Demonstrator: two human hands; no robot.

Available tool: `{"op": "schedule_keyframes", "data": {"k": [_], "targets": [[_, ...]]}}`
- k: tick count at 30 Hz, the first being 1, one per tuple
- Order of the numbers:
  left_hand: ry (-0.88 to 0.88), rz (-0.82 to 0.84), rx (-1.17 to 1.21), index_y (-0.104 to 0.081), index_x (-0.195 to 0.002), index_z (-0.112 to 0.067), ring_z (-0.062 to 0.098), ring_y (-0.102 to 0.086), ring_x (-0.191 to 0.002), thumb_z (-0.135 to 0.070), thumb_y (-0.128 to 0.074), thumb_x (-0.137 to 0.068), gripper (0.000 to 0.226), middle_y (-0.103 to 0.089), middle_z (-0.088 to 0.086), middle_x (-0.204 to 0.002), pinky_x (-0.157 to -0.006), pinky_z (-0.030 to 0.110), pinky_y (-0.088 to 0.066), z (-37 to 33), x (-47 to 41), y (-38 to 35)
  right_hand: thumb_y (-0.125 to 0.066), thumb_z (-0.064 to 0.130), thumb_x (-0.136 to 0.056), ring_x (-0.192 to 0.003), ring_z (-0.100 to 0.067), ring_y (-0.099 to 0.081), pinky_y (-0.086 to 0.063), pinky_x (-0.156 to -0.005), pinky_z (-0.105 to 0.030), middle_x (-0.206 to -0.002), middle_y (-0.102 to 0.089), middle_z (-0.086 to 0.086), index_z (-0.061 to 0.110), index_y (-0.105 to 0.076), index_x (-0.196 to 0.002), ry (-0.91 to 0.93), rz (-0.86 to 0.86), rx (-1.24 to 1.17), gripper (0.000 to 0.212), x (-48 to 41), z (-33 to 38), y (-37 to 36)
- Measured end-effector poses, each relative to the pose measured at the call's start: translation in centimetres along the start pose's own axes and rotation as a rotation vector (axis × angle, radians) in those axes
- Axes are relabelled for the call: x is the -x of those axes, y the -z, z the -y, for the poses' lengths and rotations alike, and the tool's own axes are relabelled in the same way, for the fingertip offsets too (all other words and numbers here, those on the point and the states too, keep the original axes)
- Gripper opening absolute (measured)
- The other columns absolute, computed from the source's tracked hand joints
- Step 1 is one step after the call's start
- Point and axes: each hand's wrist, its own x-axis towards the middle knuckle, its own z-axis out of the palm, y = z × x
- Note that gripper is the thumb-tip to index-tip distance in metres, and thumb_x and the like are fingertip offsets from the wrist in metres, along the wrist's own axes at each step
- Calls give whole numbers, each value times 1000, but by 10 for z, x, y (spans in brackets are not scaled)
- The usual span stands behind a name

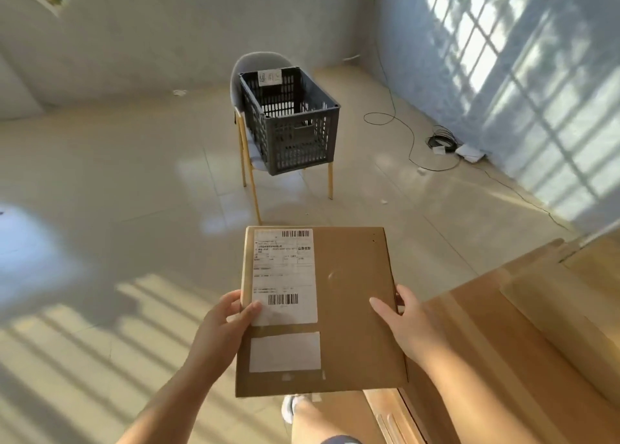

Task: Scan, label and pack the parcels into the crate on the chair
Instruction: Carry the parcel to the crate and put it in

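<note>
Brown cardboard fills the lower middle of our view: a flat parcel that we hold level in front of us with both hands. Our left hand grips its left edge, the thumb lying on top across the lower corner of the printed shipping label, the fingers wrapped round the edge beneath. Our right hand grips the right edge the same way, thumb flat on the bare cardboard face, the other fingers curled under the side. The shipping label runs down the left part of the parcel's top face and carries two barcodes; just below it sits a blank white label. Well ahead of the parcel, across the pale tiled floor, stands the dark grey slatted crate, resting on the seat of a grey chair with slim gold legs. A small handwritten paper tag hangs on the crate's far wall. A wooden table lies to our right, near the parcel's right edge. A black cable trails over the floor toward the right-hand wall, and one white shoe shows below the parcel.
</note>
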Motion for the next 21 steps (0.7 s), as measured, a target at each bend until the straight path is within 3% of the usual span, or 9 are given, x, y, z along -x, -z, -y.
{"op": "schedule_keyframes", "data": {"k": [4,8,10,13,21], "targets": [[17,-51,-23,-57,-114,-28,15,-70,-82,-37,-63,-86,30,-70,-1,-100,-73,43,-58,-27,-82,7,-54,60,-86,-110,-11,-53,-46,-82,-27,-130,-55,7,24,-40,-142,47,-20,166,68,-81,33,-9],[44,-55,32,-57,-110,-29,17,-71,-83,-40,-69,-81,33,-70,0,-102,-72,44,-58,-62,-167,18,-56,59,-85,-106,-13,-60,-55,-85,-35,-122,-59,10,29,-50,-131,59,7,128,55,-164,81,-14],[37,-63,30,-57,-110,-32,16,-71,-83,-42,-68,-82,32,-69,-1,-104,-69,41,-58,-79,-205,25,-57,58,-85,-104,-12,-61,-55,-84,-35,-118,-60,12,32,-52,-126,69,17,119,48,-202,109,-16],[12,-81,65,-56,-112,-30,12,-71,-80,-34,-63,-87,26,-68,0,-105,-61,31,-57,-99,-255,33,-59,56,-85,-96,-3,-61,-52,-69,-22,-111,-61,19,43,-53,-112,106,44,94,30,-254,145,-20],[14,-99,156,-56,-109,-29,20,-71,-83,-31,-63,-86,24,-66,6,-109,-67,41,-59,-130,-381,65,-62,51,-86,-98,-10,-62,-55,-73,-28,-110,-60,17,30,-55,-123,130,80,89,43,-374,225,-52]]}}
